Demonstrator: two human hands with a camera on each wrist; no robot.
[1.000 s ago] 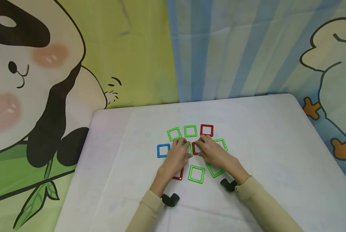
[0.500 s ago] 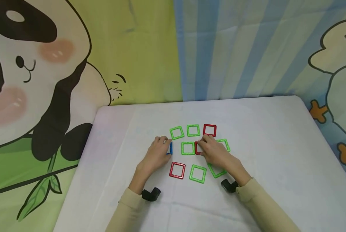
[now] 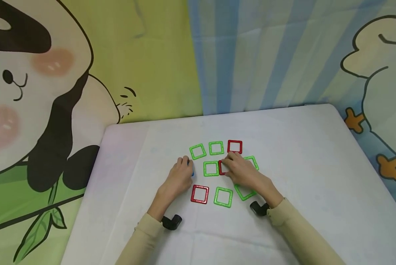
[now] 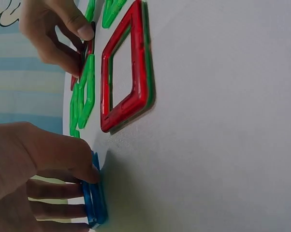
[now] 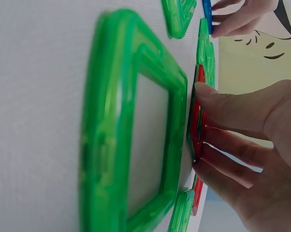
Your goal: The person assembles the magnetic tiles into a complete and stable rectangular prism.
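Observation:
My left hand (image 3: 177, 177) pinches a blue square magnetic tile frame (image 4: 94, 198) between thumb and fingers at the left of the group; in the head view the hand mostly covers it. My right hand (image 3: 243, 171) holds a red square tile (image 5: 197, 116) by its edges, thumb on one side and fingers on the other. That red tile lies against the middle green tile (image 3: 211, 168), at its right side. In the right wrist view green shows beneath the red. A second red tile (image 3: 199, 194) lies in front, apart from both hands; the left wrist view shows green under it too.
Further green tiles (image 3: 223, 197) lie in front and at the back, with a red tile (image 3: 235, 146) at the back right. Two more green tiles (image 3: 245, 192) are partly under the right hand and wrist. Everything rests on a white table (image 3: 304, 147) against a printed cloth backdrop.
My left hand has moved left from the middle green tile to the blue tile and taken hold of it. The right hand stays on the red tile. The head view has shifted slightly.

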